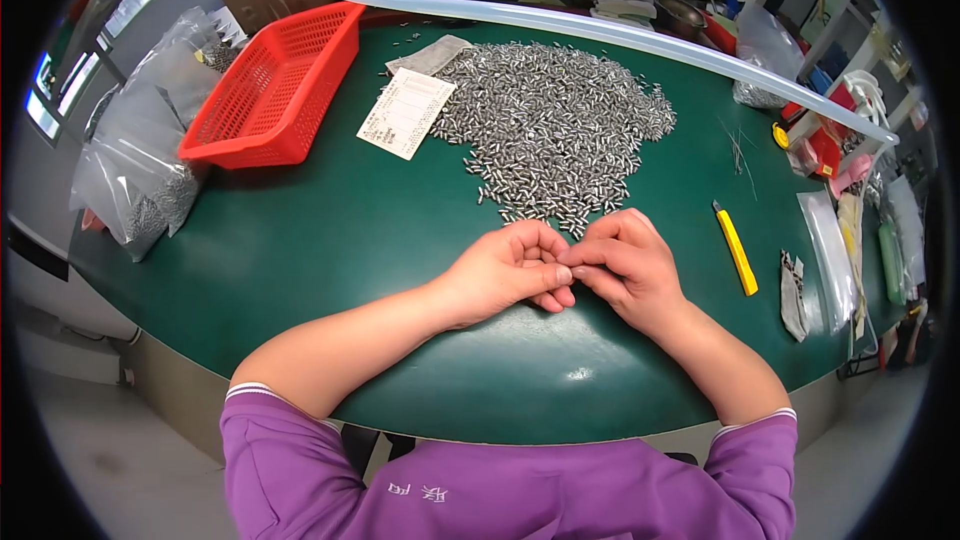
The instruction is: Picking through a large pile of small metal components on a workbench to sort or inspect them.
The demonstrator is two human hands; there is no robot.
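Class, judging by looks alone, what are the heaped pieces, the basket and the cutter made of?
Pieces: probably metal, fairly shiny; silver-grey with bright glints.
Basket: likely plastic, smooth; evenly red, its slotted walls looking moulded.
Cutter: body seemingly hard plastic, plain yellow; darker tip perhaps metal, too small to tell.

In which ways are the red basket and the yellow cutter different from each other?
The red basket is wide and full of holes; the yellow cutter is slim. The basket lies left of the pile of metal pieces, the cutter right of it. The basket sits farther away than the cutter. Neither is in the left hand or right hand.
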